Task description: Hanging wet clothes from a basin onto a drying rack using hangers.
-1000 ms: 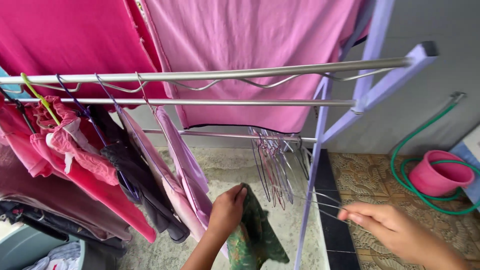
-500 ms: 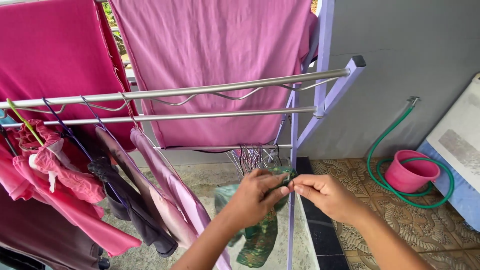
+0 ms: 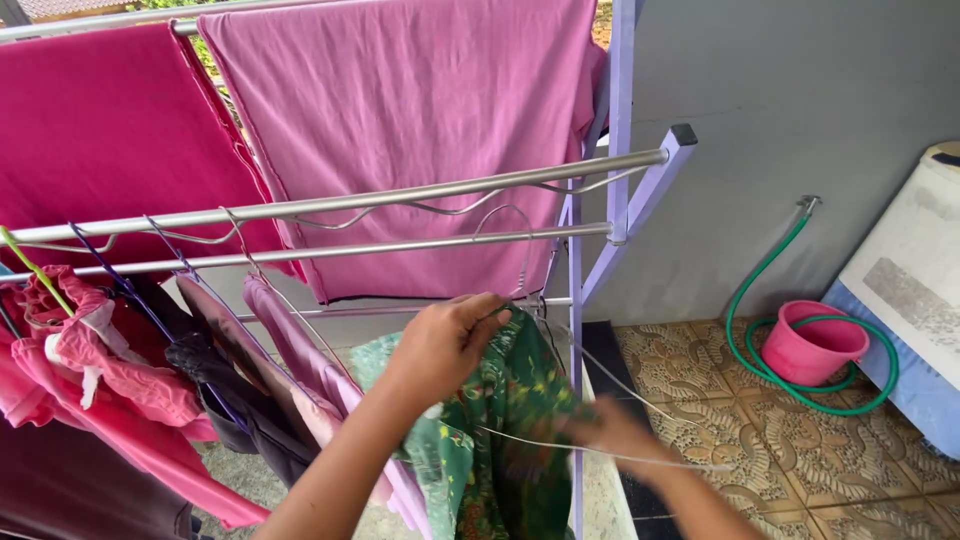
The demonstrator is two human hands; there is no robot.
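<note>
My left hand [image 3: 445, 343] grips the top of a green patterned garment [image 3: 505, 430] together with the neck of a thin wire hanger [image 3: 520, 245] whose hook rises toward the rack's rails. My right hand [image 3: 615, 435] is blurred, low beside the garment's right edge, touching the hanger's wire arm [image 3: 600, 452] and the cloth. The garment hangs below the left hand, in front of the purple rack post [image 3: 575, 350].
A purple drying rack with silver rails [image 3: 400, 195] carries pink sheets [image 3: 420, 130] above and hung pink and dark clothes [image 3: 200, 370] at left. At right stand a pink bucket [image 3: 812, 342], a green hose [image 3: 760, 280], patterned floor tiles and a grey wall.
A wire hanger has come off the bunch on the low rail and now sits in the green garment. The left hand rose; the right hand dropped to the garment's lower right.
</note>
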